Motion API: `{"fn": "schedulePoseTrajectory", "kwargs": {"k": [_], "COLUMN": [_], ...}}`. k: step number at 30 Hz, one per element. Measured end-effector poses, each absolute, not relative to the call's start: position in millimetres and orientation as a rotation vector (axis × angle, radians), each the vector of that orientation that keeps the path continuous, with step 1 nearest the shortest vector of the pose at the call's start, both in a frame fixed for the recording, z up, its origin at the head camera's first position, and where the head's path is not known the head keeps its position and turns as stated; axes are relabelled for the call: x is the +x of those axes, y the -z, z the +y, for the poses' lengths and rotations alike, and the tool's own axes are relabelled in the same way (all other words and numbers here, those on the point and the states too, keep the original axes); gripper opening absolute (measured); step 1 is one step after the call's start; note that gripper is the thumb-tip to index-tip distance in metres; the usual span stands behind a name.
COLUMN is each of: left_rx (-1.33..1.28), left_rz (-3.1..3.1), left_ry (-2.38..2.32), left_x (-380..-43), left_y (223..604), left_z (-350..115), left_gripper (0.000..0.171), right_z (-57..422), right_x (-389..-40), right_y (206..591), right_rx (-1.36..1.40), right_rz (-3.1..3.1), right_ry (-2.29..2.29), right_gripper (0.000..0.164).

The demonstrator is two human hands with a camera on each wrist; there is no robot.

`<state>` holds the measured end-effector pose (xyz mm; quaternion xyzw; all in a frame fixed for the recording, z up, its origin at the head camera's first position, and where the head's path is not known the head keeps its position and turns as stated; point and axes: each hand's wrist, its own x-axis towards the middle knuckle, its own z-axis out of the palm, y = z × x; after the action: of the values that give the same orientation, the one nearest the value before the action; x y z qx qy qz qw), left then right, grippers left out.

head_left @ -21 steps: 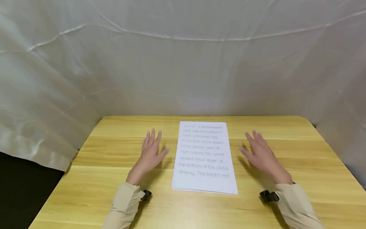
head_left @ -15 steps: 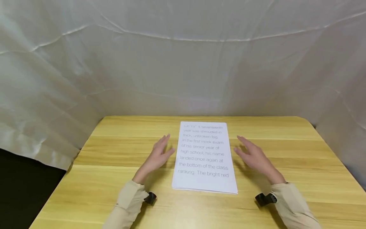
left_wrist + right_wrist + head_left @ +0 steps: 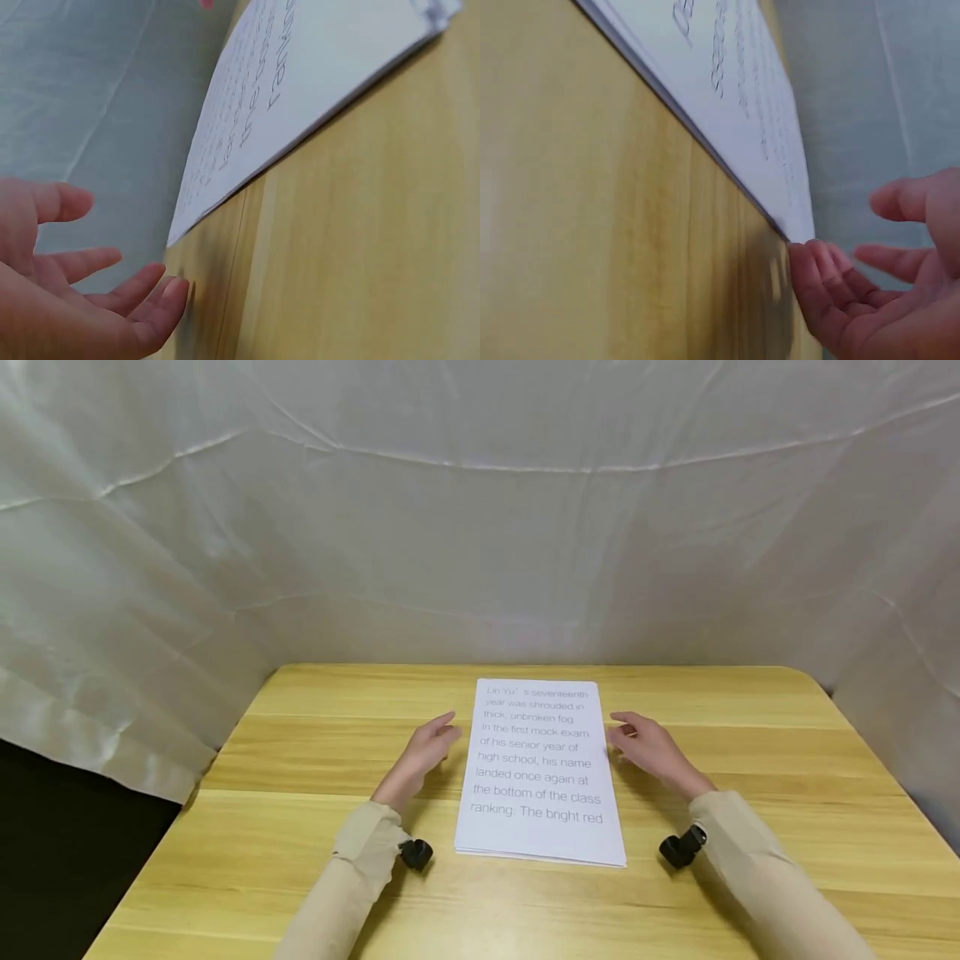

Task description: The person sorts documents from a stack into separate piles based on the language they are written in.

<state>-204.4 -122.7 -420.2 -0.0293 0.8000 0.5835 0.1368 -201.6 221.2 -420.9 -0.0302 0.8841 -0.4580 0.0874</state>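
Observation:
A thin stack of white paper sheets (image 3: 538, 839) lies on the wooden table (image 3: 247, 860), with large printed English text on the top sheet. Just off the stack's left edge is my left hand (image 3: 422, 758), fingers loosely bent and holding nothing; the left wrist view shows a gap between its fingers (image 3: 161, 311) and the paper. On the opposite side, my right hand (image 3: 654, 750) has its fingertips right by the right edge. In the right wrist view those fingertips (image 3: 810, 259) meet the paper's edge in the picture; whether they touch it I cannot tell.
Pale fabric (image 3: 480, 552) hangs behind the table and along both sides. Each wrist carries a small black camera, such as the left one (image 3: 416, 854). A dark area (image 3: 67, 843) shows beyond the table's left side.
Both hands have moved inward to the stack's two long sides, and their spread fingers have become more bent. The paper stays in place on the table.

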Motion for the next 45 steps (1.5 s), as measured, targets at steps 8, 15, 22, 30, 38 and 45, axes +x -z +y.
{"fn": "schedulePoseTrajectory", "kwargs": {"k": [8,15,22,30,38,45], "left_rx": [-0.096,-0.047,-0.097,-0.174,-0.191,-0.093], "left_rz": [2.324,2.41,2.495,2.501,2.488,2.513], "left_ry": [-1.552,-1.479,-1.416,-1.431,-1.521,-1.623], "left_x": [-214.9,-220.0,-222.2,-223.1,-219.5,-215.6], "left_y": [420.8,423.9,427.8,430.6,430.5,429.5], "left_z": [-116.2,-100.3,-92.1,-88.6,-86.9,-87.5], "left_gripper": [0.06,0.045,0.038,0.044,0.046,0.046], "right_z": [218.5,215.7,211.9,208.3,194.3,191.5], "right_x": [-215.6,-218.4,-217.4,-212.5,-204.6,-204.2], "right_y": [424.1,423.9,425.9,427.3,424.0,418.7], "right_rx": [0.042,0.059,0.034,-0.094,-0.259,-0.197], "right_rz": [2.54,2.551,2.554,2.69,2.896,2.865], "right_ry": [1.308,1.256,1.233,1.117,0.969,1.088], "right_gripper": [0.033,0.022,0.032,0.049,0.057,0.059]}}
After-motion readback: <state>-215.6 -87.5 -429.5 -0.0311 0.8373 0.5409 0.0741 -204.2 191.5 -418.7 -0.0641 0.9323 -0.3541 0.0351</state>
